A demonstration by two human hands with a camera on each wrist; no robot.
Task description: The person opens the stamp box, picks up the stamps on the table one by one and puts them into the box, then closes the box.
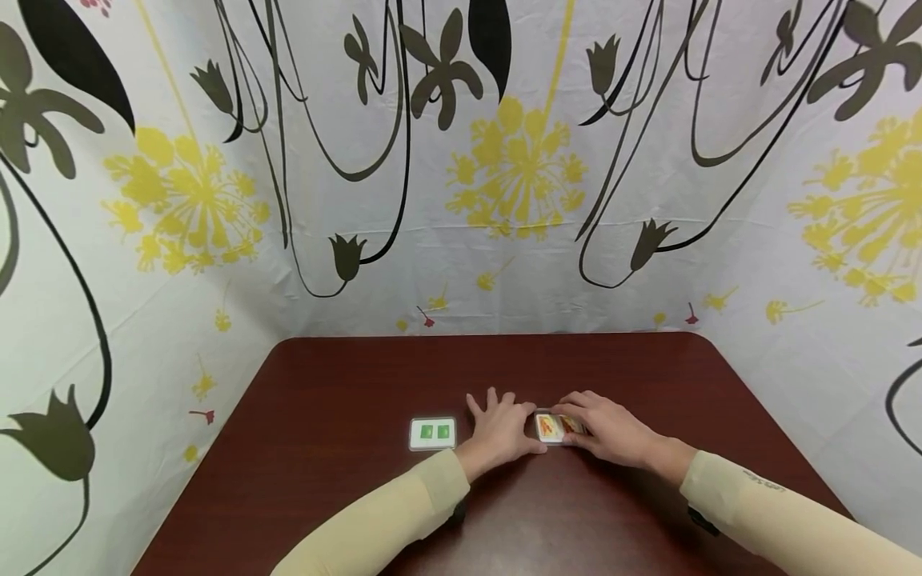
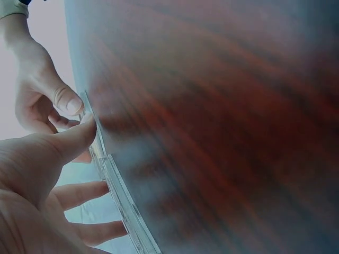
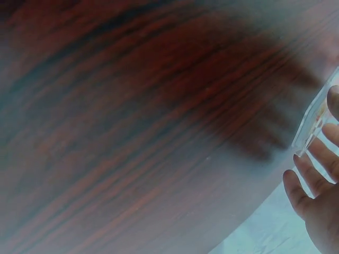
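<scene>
A clear, flat plastic case (image 1: 550, 428) with food pictures inside lies on the table between the two hands. My left hand (image 1: 500, 432) holds its left end between thumb and forefinger, the other fingers spread. At the right end, my right hand (image 1: 612, 428) grips the case with thumb and fingers, covering part of the pictures. The left wrist view shows both thumbs at the near edge of this case (image 2: 98, 140). In the right wrist view, the right hand (image 3: 323, 211) is partly cut off beside the case (image 3: 307, 127).
A second clear case (image 1: 433, 445) with two green squares lies left of my left hand; its edge (image 2: 130, 209) also shows in the left wrist view. The dark red wooden table (image 1: 346, 376) has rounded far corners. Flower-patterned cloth (image 1: 461, 280) hangs around it.
</scene>
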